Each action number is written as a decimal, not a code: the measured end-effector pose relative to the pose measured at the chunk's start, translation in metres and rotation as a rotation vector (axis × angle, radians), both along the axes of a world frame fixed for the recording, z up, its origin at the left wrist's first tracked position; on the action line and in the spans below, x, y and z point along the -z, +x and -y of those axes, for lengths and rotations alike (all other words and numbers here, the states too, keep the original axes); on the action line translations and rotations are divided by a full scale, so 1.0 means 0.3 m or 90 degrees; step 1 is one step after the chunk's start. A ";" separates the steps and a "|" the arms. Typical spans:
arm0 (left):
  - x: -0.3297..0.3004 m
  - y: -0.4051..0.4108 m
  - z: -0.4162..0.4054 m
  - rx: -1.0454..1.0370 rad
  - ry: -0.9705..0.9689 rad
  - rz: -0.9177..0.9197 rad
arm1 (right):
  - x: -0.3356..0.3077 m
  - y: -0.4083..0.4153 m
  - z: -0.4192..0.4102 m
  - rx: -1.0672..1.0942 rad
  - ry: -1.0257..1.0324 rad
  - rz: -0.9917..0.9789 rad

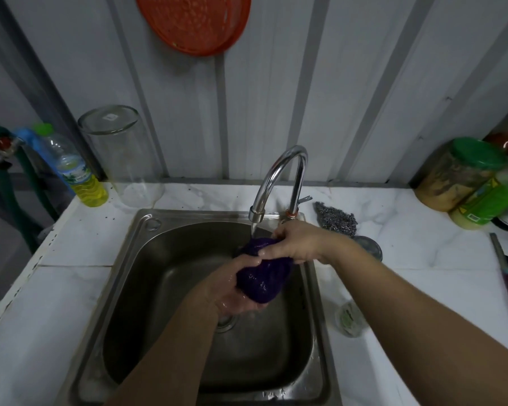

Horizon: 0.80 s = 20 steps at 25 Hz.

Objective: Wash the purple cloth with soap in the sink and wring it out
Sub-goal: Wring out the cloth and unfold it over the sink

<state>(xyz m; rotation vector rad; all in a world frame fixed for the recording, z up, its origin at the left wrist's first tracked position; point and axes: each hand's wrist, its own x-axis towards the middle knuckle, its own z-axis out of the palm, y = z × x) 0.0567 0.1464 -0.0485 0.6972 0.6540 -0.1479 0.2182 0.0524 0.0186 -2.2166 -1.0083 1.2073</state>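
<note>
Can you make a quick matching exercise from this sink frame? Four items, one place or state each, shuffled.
Column 1:
1. purple cloth
2. steel scourer
3. orange basket
4. bottle with green cap

Column 2:
A. hanging on the wall above the tap
B. bunched in the grip of both hands, left hand and right hand, under the running tap
C. standing on the counter left of the sink, yellow liquid inside
D. lying on the counter just right of the tap

Pairs: 1-B, 2-D, 3-A, 4-C
</note>
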 end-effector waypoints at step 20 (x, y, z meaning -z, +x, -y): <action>0.059 0.102 0.003 -0.169 -0.099 -0.034 | 0.143 0.441 -0.144 0.421 0.116 -0.080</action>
